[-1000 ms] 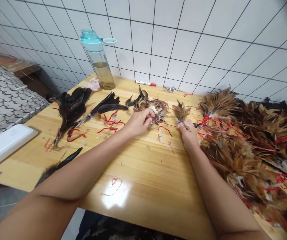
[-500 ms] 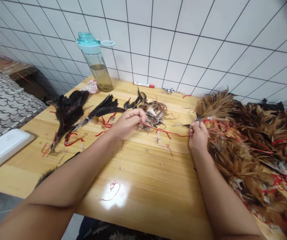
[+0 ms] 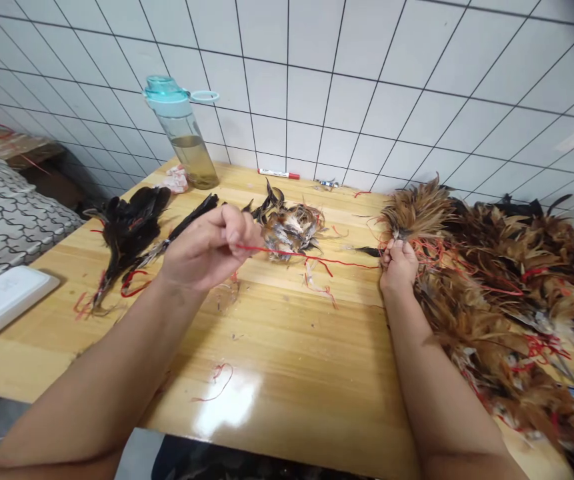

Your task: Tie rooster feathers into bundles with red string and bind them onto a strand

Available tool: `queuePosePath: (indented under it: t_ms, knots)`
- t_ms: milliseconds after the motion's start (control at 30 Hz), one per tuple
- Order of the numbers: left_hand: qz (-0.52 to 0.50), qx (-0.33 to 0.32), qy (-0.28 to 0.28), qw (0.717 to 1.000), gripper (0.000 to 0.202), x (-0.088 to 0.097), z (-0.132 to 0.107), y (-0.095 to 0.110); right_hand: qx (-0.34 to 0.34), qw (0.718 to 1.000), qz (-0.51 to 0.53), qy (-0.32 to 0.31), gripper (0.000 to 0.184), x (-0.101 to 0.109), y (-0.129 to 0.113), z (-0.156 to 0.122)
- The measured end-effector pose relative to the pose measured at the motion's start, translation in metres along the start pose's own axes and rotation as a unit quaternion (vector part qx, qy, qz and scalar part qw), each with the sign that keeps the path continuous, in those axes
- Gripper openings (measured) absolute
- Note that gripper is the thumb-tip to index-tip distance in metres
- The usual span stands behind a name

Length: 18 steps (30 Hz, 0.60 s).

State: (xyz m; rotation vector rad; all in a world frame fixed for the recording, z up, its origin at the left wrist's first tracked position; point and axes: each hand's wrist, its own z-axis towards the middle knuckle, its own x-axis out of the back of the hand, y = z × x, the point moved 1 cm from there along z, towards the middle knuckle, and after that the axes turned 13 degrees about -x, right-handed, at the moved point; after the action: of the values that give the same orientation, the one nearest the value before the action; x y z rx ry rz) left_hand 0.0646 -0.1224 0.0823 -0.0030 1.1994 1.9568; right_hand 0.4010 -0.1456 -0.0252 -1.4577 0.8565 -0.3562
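A red string (image 3: 311, 257) stretches nearly straight between my two hands above the table. My left hand (image 3: 209, 243) pinches its left end between thumb and fingers. On the right, my closed right hand (image 3: 399, 262) grips the base of a brown feather bundle (image 3: 419, 207), whose plumes fan out upward; the string runs into this fist. Loose red string (image 3: 447, 253) is tangled just right of that hand. Behind the taut string lies a small heap of mixed feathers (image 3: 291, 230). A dark feather (image 3: 368, 251) sticks out left of my right fist.
Brown feather bundles (image 3: 487, 313) cover the table's right side. Black feather bundles (image 3: 131, 223) lie at the left, near a white box-like object (image 3: 11, 307). A water bottle (image 3: 187, 143) and a red marker (image 3: 279, 174) stand and lie by the tiled wall (image 3: 311, 100).
My left hand has moved left and toward me, drawing the red string longer and tighter. My right hand keeps its grip on the brown feather bundle. The view has shifted slightly.
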Motion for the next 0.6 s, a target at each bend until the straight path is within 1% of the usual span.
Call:
queuePosePath:
  t_ms: [33, 67, 100, 133, 167, 200, 233, 267, 333, 400, 433, 467, 533, 600]
  knots:
    - [0.018, 0.015, -0.048, 0.999, 0.022, -0.003, -0.008, 0.003, 0.000, 1.000, -0.003, 0.000, 0.040, 0.000, 0.000, -0.001]
    - [0.043, 0.035, -0.109, 0.992, 0.020, -0.007, -0.017, 0.004, 0.001, 1.000, -0.007, -0.004, 0.040, -0.001, 0.000, -0.002]
    - [0.079, 0.066, -0.180, 0.978, 0.018, -0.012, -0.026, 0.003, 0.004, 1.000, -0.012, -0.010, 0.041, -0.002, 0.000, -0.005]
    - [0.126, 0.115, -0.251, 0.953, 0.016, -0.017, -0.035, 0.000, 0.007, 1.000, -0.016, -0.021, 0.041, -0.004, 0.001, -0.009]
    - [0.159, 0.145, -0.316, 0.924, 0.016, -0.023, -0.044, -0.006, 0.013, 0.999, -0.022, -0.035, 0.041, -0.007, 0.001, -0.015]
    - [0.190, 0.156, -0.367, 0.897, 0.016, -0.028, -0.051, -0.013, 0.021, 0.998, -0.030, -0.052, 0.041, -0.010, 0.002, -0.021]
    - [0.221, 0.145, -0.396, 0.880, 0.016, -0.032, -0.056, -0.021, 0.029, 0.996, -0.042, -0.072, 0.040, -0.014, 0.003, -0.029]
    - [0.257, 0.128, -0.387, 0.876, 0.016, -0.034, -0.059, -0.031, 0.040, 0.993, -0.058, -0.090, 0.039, -0.018, 0.004, -0.038]
    - [0.353, 0.092, -0.322, 0.874, 0.018, -0.030, -0.062, -0.048, 0.054, 0.984, -0.104, -0.133, 0.038, -0.026, 0.007, -0.057]
    - [0.420, 0.047, -0.262, 0.868, 0.019, -0.018, -0.060, -0.059, 0.070, 0.968, -0.162, -0.179, 0.038, -0.033, 0.011, -0.075]
    - [0.451, 0.027, -0.237, 0.860, 0.019, -0.009, -0.059, -0.061, 0.077, 0.957, -0.194, -0.203, 0.037, -0.036, 0.012, -0.082]
    - [0.487, 0.005, -0.213, 0.847, 0.019, 0.001, -0.057, -0.060, 0.086, 0.945, -0.224, -0.224, 0.037, -0.037, 0.013, -0.088]
    - [0.564, -0.031, -0.168, 0.808, 0.018, 0.024, -0.051, -0.051, 0.105, 0.925, -0.268, -0.249, 0.037, -0.038, 0.015, -0.096]
    - [0.633, -0.046, -0.102, 0.767, 0.019, 0.049, -0.046, -0.035, 0.104, 0.920, -0.284, -0.248, 0.037, -0.037, 0.018, -0.096]
